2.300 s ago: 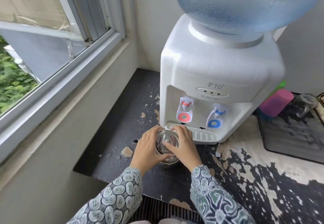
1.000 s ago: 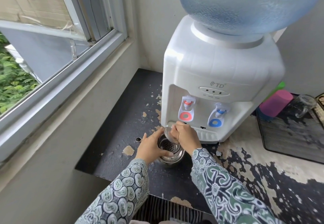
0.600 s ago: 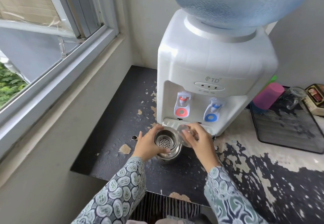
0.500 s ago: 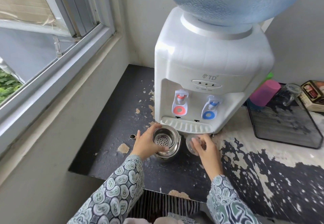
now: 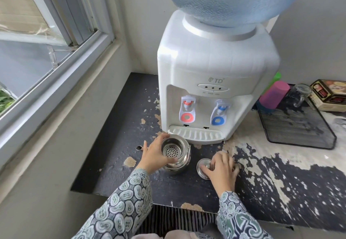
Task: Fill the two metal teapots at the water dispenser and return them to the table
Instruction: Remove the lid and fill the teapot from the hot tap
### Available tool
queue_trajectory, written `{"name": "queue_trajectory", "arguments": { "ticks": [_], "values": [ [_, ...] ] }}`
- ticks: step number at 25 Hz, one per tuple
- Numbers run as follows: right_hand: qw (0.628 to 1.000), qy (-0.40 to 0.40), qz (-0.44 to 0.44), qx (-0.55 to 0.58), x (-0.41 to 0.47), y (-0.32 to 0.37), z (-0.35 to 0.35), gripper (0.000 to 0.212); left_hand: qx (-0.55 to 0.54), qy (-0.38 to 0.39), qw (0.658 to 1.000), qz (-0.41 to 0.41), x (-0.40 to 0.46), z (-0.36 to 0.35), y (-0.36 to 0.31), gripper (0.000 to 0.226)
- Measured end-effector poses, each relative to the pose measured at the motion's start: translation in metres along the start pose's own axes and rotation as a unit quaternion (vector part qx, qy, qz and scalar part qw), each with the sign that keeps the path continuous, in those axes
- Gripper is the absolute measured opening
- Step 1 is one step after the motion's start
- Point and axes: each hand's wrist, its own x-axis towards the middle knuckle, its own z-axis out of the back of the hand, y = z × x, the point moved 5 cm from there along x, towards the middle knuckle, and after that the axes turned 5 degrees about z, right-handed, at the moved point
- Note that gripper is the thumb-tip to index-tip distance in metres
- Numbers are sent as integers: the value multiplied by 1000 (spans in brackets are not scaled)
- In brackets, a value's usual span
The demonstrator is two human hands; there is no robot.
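One metal teapot stands uncovered on the dark, peeling surface, just in front of the water dispenser and left of its drip tray (the perforated strainer inside is plainly visible). The left hand has its grip curled round the pot's rim and side. The lid lies flat on the surface just right of the pot; the right hand rests over it, fingers curled onto it.
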Motion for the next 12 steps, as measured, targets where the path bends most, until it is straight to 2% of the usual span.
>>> {"name": "queue_trajectory", "arguments": {
  "ticks": [1,3,6,9,12],
  "values": [
    [999,-13,-13,31,2,6,6,40,-5,-2,1000,-8,-1,0,0,78],
    [989,-19,20,148,6,28,14,34,-14,-19,999,-36,-6,1,0,83],
    [948,80,55,304,5,62,6,9,25,-54,994,-89,-22,2,7,95],
    [917,103,35,385,1,73,3,16,154,-32,983,-100,-35,-7,16,121],
    [891,113,16,440,-4,76,3,19,197,-57,974,-91,-34,-8,14,120]
  ]
}}
